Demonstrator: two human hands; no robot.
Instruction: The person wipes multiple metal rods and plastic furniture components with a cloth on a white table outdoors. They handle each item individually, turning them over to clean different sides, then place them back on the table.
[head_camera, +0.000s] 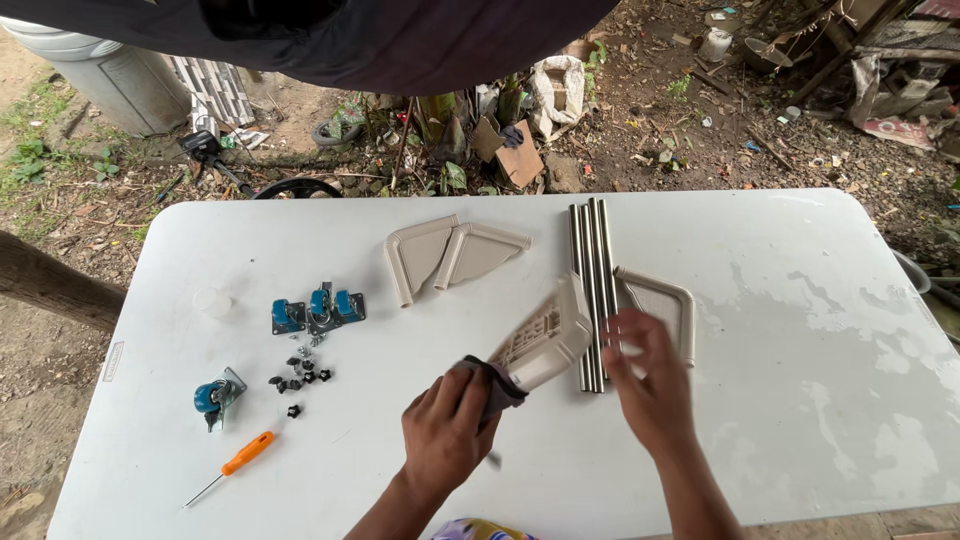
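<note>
Held just above the middle of the white folding table (760, 330): a beige plastic corner bracket (545, 340), tilted, its ribbed underside turned up, its near end wrapped in a dark cloth (492, 385). Closed around cloth and bracket end, the left hand (447, 432), fingers curled tight. Open and spread beside it, the right hand (648, 385), fingertips touching the near ends of the steel tubes (590, 290), gripping nothing. Four tubes, side by side, running away from the hands toward the far edge. Just right of the tubes, flat on the table, a third beige corner bracket (662, 305), partly hidden by the right hand. Farther back and left, a pair of matching brackets (452, 255), touching. Well to the left, blue caster wheels on metal plates (318, 310), a scatter of small black screws and nuts (300, 372), one lone blue caster (215, 396), and an orange-handled screwdriver (235, 464) near the front edge. Beyond the table, dirt, weeds and litter.
</note>
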